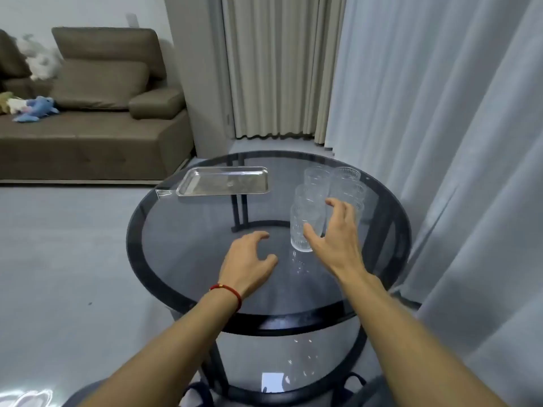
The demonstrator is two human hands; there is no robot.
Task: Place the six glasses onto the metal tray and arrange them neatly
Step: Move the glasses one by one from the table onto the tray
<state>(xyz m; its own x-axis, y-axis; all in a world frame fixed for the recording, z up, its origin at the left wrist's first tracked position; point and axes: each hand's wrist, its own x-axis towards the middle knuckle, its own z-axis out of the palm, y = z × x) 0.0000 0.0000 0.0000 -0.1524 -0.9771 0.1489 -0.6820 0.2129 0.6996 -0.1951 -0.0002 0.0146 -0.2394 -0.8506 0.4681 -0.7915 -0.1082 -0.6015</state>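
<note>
Several clear ribbed glasses stand in two rows on the right part of the round glass table (182, 277); the nearest glass (302, 230) is closest to me. My right hand (335, 236) curls around this nearest glass with fingers spread, thumb on its front and fingers behind it, without a firm closed grip. Another glass (316, 176) stands at the far end of the left row. My left hand (249, 264) hovers over the table's middle, fingers loosely apart and holding nothing. The metal tray (188, 186) lies bare at the table's far left edge.
A brown sofa (97, 133) with plush toys stands at the far left. Beige curtains (282, 69) hang behind the table and pale grey curtains (455, 142) hang close along its right side. Grey floor lies to the left.
</note>
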